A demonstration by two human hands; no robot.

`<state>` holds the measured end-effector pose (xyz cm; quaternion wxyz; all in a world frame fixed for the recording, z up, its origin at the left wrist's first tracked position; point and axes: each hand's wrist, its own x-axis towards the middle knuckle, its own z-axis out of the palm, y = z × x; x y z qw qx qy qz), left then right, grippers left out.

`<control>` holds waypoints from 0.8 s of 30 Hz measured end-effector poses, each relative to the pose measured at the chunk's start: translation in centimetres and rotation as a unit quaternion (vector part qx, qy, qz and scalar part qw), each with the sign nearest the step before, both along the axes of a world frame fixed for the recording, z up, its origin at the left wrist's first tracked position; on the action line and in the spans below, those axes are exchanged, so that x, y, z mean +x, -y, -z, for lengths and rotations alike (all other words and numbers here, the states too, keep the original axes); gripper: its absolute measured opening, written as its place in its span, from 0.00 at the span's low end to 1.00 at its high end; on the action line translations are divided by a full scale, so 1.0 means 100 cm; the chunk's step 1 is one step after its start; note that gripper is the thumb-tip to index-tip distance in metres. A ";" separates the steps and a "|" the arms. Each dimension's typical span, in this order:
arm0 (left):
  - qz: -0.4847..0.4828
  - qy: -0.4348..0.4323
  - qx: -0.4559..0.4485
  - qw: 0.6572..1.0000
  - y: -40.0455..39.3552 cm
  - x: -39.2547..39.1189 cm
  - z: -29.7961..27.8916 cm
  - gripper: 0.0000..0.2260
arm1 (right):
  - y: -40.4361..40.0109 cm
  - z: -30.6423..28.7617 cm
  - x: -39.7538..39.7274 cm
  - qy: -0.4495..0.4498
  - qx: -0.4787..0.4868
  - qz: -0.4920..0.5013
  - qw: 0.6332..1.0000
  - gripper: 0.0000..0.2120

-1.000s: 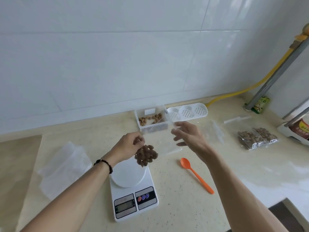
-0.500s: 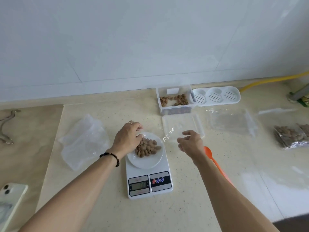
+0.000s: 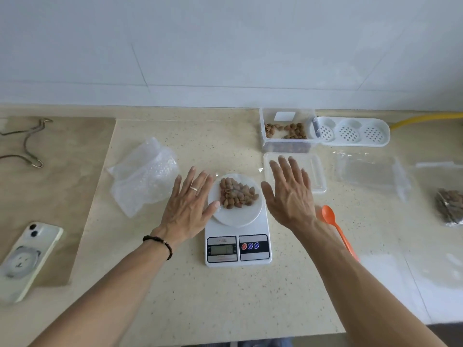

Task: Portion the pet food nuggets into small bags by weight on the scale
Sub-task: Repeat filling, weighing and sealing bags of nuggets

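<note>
Head view: you are looking down on the bench [image 3: 225, 291], with both hands spread flat either side of the scale [image 3: 238, 242].
Step in hand: you are weighing; a portion of pet food nuggets [image 3: 236, 195] is lying in a clear bag on the round white platform [image 3: 240, 219] of the scale, and you are letting it settle for a reading.
Left hand [image 3: 189, 206]: you are keeping the fingers [image 3: 191, 180] straight and spread wide, holding nothing; the thumb tip is lying at the platform's left rim, and contact cannot be told.
Right hand [image 3: 290, 194]: you are holding it open, fingers straight and apart, hovering just right of the platform and gripping nothing.
Display [image 3: 221, 249]: it is lit, but the digits are too blurred to read.
Supply: more nuggets are sitting in the clear tub [image 3: 288, 144] at the back, with its lid [image 3: 318, 181] lying just in front.
Tool: the orange spoon [image 3: 335, 229] is lying beside your right wrist.
Finished stock: a filled bag [image 3: 449, 209] is lying at the far right edge.
Next move, as a judgement: you are needing the thumb clear of the platform, then a reading, then nuggets added or removed with the spoon before sealing.
</note>
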<state>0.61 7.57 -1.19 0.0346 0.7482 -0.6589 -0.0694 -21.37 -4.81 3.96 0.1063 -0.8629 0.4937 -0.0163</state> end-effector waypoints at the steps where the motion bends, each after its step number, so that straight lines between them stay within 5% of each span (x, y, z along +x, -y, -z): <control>1: -0.002 0.003 0.003 1.000 -0.004 0.000 0.002 0.33 | -0.002 0.001 0.001 -0.004 0.001 -0.007 1.000 0.29; 15: -0.019 0.003 -0.003 1.000 -0.021 -0.001 0.012 0.33 | -0.009 0.005 0.005 -0.030 -0.005 -0.022 0.999 0.39; 24: -0.010 -0.009 -0.020 1.000 -0.006 -0.006 0.005 0.33 | -0.001 0.002 -0.002 0.009 0.017 0.011 1.000 0.30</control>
